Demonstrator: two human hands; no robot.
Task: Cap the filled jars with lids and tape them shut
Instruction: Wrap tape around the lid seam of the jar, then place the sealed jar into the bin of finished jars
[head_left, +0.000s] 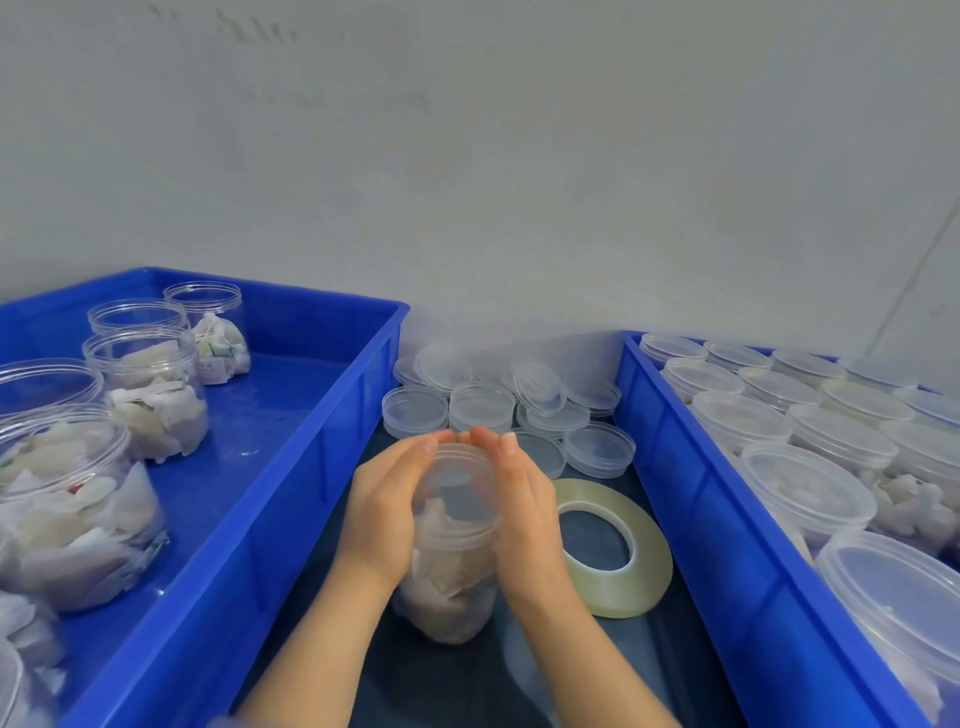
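Light is soft, even and fairly bright, with a cool cast, and seems to fall from above; the grey wall (519, 156) shows no hot spots. Shadows are faint and soft-edged, and the dark worktop (670, 654) swallows most of them. Pale sheen streaks the floor of the left blue bin (291, 415), and thin highlights ring the clear plastic rims inside it. The jar (452, 587) at centre and the loose lids (498, 405) behind it look hazy and soft. Wide-angle bending bows that bin's rim, and the corner jars (31, 649) at lower left smear out of focus.
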